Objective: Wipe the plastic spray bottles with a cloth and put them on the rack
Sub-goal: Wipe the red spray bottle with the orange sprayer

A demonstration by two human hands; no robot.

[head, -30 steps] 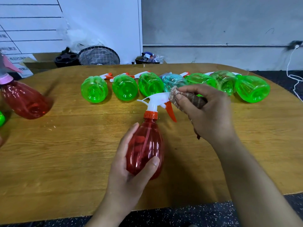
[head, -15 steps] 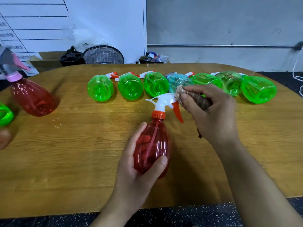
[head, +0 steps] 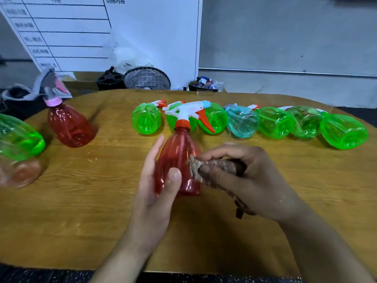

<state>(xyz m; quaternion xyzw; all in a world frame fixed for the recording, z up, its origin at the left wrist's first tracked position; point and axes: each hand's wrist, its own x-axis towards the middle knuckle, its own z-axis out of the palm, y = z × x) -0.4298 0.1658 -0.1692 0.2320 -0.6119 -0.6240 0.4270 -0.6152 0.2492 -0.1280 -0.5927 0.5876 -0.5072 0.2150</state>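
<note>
My left hand [head: 157, 193] grips a red spray bottle [head: 179, 160] around its lower body, holding it upright above the table, its white and orange trigger head pointing right. My right hand [head: 244, 176] holds a bunched brown cloth [head: 216, 168] and presses it against the bottle's right side. Behind them a row of several green bottles [head: 146, 121] and one pale blue bottle [head: 242, 121] lies on its side across the wooden table [head: 81, 201]. No rack is in view.
A second red bottle [head: 69, 124] with a pink collar stands at the left. Another green bottle [head: 20, 137], blurred, is at the far left edge with a reddish blur below it. A wire basket [head: 146, 78] and a whiteboard [head: 102, 33] sit behind the table.
My right hand has brought the cloth down from the trigger head to the bottle's body. The bottle has been raised more upright. The view has shifted, showing more of the left side.
</note>
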